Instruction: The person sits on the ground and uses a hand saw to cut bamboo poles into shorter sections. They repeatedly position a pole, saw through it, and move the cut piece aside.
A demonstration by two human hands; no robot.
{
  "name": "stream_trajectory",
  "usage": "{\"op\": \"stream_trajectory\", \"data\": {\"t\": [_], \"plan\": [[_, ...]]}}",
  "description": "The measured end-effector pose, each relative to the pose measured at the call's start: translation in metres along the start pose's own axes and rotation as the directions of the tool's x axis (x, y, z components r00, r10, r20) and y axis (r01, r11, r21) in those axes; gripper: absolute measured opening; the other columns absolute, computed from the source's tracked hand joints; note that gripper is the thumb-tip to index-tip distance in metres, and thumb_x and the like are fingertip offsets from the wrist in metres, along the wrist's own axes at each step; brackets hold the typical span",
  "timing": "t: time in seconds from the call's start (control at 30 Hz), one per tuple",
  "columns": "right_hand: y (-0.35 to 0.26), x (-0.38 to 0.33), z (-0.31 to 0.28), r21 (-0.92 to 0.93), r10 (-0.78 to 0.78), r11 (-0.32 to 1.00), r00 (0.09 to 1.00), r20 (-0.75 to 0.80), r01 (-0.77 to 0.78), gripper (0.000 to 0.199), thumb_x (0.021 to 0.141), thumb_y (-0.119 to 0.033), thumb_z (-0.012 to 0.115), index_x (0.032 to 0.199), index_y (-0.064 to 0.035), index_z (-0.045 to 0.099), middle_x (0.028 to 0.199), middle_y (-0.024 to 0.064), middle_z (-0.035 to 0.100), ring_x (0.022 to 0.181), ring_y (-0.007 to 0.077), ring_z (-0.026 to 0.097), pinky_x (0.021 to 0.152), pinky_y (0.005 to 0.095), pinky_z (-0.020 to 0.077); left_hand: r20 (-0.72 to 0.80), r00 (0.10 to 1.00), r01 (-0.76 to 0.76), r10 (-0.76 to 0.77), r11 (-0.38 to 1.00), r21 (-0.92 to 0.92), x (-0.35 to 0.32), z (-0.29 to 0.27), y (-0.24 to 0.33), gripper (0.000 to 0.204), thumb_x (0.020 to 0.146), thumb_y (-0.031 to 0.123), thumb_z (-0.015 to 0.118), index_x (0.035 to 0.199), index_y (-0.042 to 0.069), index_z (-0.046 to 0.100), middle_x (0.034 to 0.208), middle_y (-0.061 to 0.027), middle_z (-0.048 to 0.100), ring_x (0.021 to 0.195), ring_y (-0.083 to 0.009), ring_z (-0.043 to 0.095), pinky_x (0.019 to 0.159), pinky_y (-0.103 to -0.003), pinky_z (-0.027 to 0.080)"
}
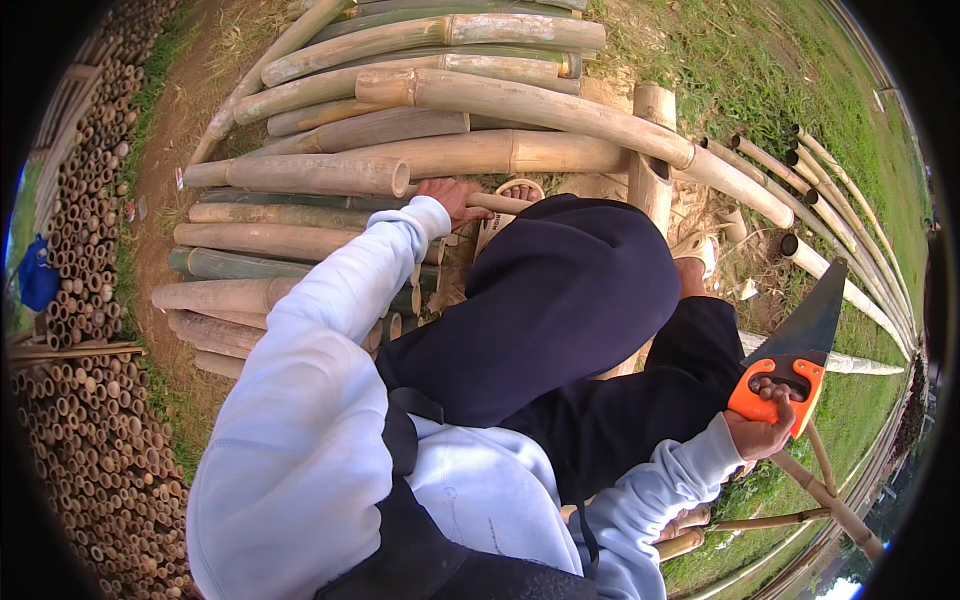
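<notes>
In my right hand (762, 424) is a handsaw (806, 322) with an orange handle, my fingers wrapped through its grip. The dark blade points up and away to the right, apart from any bamboo. My left hand (450, 200) is closed around one end of a short, thin bamboo stick (497, 203), beside my raised knee. Just left of that hand lies the cut open end of a bamboo pole (310, 175). A long bamboo pole (540, 105) slants across beyond my knees, resting by an upright bamboo post (652, 185).
Cut bamboo lengths (265, 240) lie stacked to my left, with more poles (430, 45) ahead. A large pile of bamboo ends (95, 470) fills the far left, near a blue bag (38, 275). Long thin poles (850, 220) lie on the grass at right.
</notes>
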State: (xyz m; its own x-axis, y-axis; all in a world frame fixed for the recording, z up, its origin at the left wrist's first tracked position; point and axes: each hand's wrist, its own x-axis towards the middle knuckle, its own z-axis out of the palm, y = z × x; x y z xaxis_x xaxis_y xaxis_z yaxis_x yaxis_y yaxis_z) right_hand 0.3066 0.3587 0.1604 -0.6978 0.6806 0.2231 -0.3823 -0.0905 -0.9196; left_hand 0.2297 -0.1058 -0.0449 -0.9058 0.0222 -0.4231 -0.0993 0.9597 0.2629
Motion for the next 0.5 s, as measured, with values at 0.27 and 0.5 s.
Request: {"op": "stream_trajectory", "data": {"t": [0.27,0.5], "plan": [[-0.006,-0.004,0.01,0.054,-0.009,0.998,0.993,-0.114,0.015,0.007,0.081,0.002,0.064,0.084,0.0085,0.062,0.08,0.0151,0.058,0.071,0.0236,0.054,0.073,0.0363,0.0512,-0.046,0.974,-0.226,0.222,0.966,-0.124,-0.024,-0.091,0.027,0.099,0.073,0.09,0.063,0.12,0.004,0.076,0.106,-0.0261,0.074,0.107,-0.0421,0.069,0.1,-0.048,0.051],[-0.001,0.003,-0.007,0.089,0.023,0.996,0.999,-0.041,-0.019,0.019,0.085,0.0,0.062,0.103,0.0048,0.059,0.084,0.0117,0.06,0.072,0.0196,0.055,0.079,0.0357,0.0533,-0.295,0.91,-0.329,0.292,0.94,-0.085,-0.016,-0.151,0.111,0.085,0.082,0.074,0.068,0.126,0.002,0.058,0.086,-0.0215,0.074,0.088,-0.043,0.073,0.088,-0.049,0.056]]}}
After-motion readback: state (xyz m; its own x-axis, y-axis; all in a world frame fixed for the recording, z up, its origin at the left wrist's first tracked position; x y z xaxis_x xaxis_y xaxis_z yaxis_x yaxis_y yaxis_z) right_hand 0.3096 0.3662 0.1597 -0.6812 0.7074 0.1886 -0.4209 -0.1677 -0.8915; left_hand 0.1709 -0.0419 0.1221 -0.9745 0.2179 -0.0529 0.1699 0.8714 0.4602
